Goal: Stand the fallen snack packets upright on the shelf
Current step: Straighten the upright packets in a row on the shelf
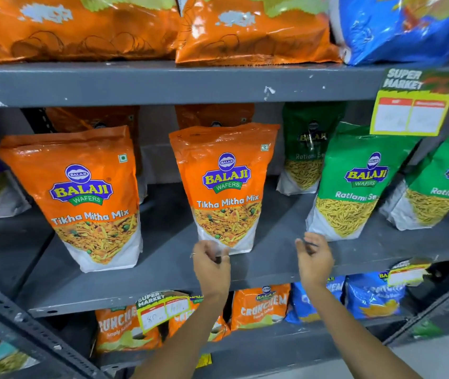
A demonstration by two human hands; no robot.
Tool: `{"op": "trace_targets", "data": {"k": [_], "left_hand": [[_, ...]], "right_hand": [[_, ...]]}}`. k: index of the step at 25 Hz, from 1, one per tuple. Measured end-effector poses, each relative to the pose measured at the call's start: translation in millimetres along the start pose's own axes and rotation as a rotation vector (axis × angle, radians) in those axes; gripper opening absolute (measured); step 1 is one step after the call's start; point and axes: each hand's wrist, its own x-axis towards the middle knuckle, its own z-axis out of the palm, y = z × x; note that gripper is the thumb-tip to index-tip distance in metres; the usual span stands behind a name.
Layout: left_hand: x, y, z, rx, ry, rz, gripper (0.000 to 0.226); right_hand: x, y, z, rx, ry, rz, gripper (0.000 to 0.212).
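Two orange Tikha Mitha Mix packets stand upright on the grey middle shelf (163,269): one at the left (81,192) and one at the centre (226,187). Green Ratlami Sev packets (360,184) stand to the right, leaning slightly. My left hand (212,263) hovers just below the centre orange packet's bottom edge, fingers loosely curled and blurred, holding nothing. My right hand (313,258) is open in the gap between the centre orange packet and the green one, touching neither.
More orange and green packets stand behind in a back row. Large orange (245,31) and blue bags fill the upper shelf. A yellow price tag (409,113) hangs at right. Crunchem packets (258,307) sit on the lower shelf. A perforated metal upright (26,324) crosses the lower left.
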Motion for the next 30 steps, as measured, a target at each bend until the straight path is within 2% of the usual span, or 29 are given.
{"op": "trace_targets", "data": {"k": [4, 8, 11, 14, 17, 21, 22, 26, 30], "left_hand": [[-24.9, 4.0, 34.9, 0.062, -0.099, 0.052, 0.021], [-40.3, 17.6, 82.6, 0.055, -0.195, 0.002, 0.015], [-48.7, 27.2, 118.0, 0.026, -0.286, -0.068, 0.013], [-50.5, 35.6, 146.7, 0.028, -0.435, -0.145, 0.038], [-48.5, 40.4, 166.9, 0.155, -0.571, -0.103, 0.058], [-46.2, 40.4, 175.9, 0.291, -0.582, -0.026, 0.056], [-46.7, 40.2, 177.5, 0.299, -0.561, -0.02, 0.054], [-44.7, 39.0, 178.1, 0.279, -0.49, -0.062, 0.052], [-44.2, 37.2, 179.0, 0.24, -0.469, -0.081, 0.051]], "right_hand": [[41.3, 10.8, -37.4, -0.021, 0.13, -0.045, 0.018], [82.7, 23.3, -72.3, -0.107, 0.139, -0.029, 0.023], [107.8, 28.6, -89.5, -0.129, 0.015, 0.078, 0.043], [122.8, 33.4, -98.9, -0.058, -0.177, 0.177, 0.063], [134.8, 37.3, -104.0, -0.032, -0.382, 0.131, 0.056], [138.3, 39.3, -107.0, -0.043, -0.457, 0.07, 0.02], [139.1, 40.0, -108.6, -0.04, -0.462, 0.06, 0.019], [139.7, 38.3, -111.8, -0.057, -0.483, 0.046, 0.039], [139.6, 37.3, -112.5, -0.087, -0.523, -0.021, 0.04]]}}
